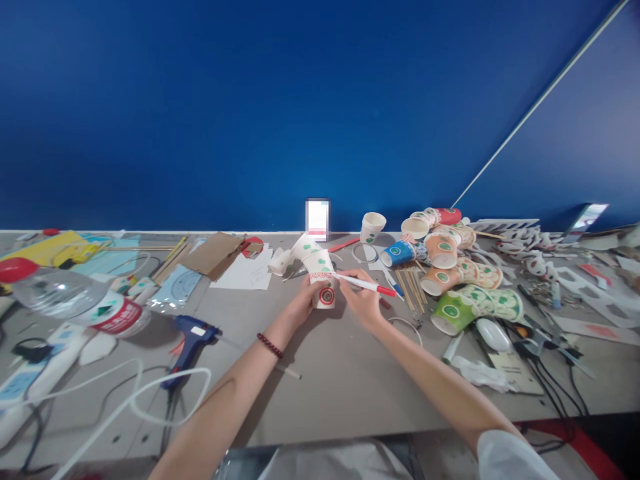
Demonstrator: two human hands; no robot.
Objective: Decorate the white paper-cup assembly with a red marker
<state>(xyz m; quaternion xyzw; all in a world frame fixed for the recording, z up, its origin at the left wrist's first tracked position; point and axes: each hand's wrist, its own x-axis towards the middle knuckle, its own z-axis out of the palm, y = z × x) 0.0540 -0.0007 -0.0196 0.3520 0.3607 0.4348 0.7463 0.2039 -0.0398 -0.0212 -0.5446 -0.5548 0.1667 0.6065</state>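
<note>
My left hand (303, 301) is wrapped round a white paper cup (321, 275) with green dots and a red band, lying on its side with its base toward me. A dark red bead bracelet (269, 345) sits on that wrist. My right hand (363, 298) pinches a white pen with a red cap (367, 285), whose tip touches the red band of the cup. Both hands rest on the grey table (325, 380), close together at its middle.
Right of my hands lie stacks of patterned paper cups (457, 267) and wooden sticks (411, 285). A blue glue gun (190, 339) with a white cable and a plastic water bottle (75, 297) lie at the left. Cardboard (216, 253) and paper scraps line the blue wall.
</note>
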